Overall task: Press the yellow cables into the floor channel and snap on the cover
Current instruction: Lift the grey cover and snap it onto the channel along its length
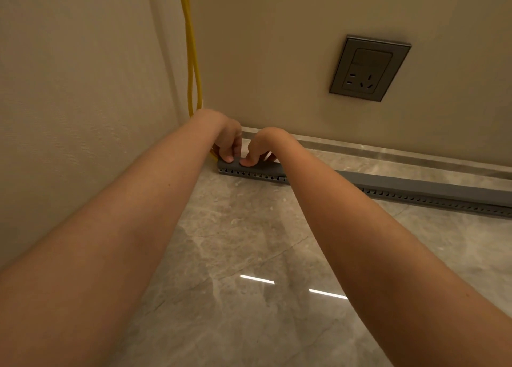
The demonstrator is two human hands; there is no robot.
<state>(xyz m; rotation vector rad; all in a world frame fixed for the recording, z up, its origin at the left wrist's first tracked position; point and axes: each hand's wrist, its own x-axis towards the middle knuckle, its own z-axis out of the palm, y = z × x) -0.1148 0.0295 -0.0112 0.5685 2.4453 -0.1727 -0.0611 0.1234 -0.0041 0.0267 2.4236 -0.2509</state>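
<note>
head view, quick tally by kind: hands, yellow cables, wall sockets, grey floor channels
hands: 2, left hand and right hand, thumbs pressing the cover
yellow cables: 2
wall socket: 1
floor channel: 1
total: 6

A grey wall socket (370,67) sits on the beige back wall (277,47), which meets a second beige wall (77,89) in a corner far to the socket's left, while below it a grey stone skirting (388,151) borders the glossy marbled floor (249,255) mirroring two light strips (257,279).
</note>
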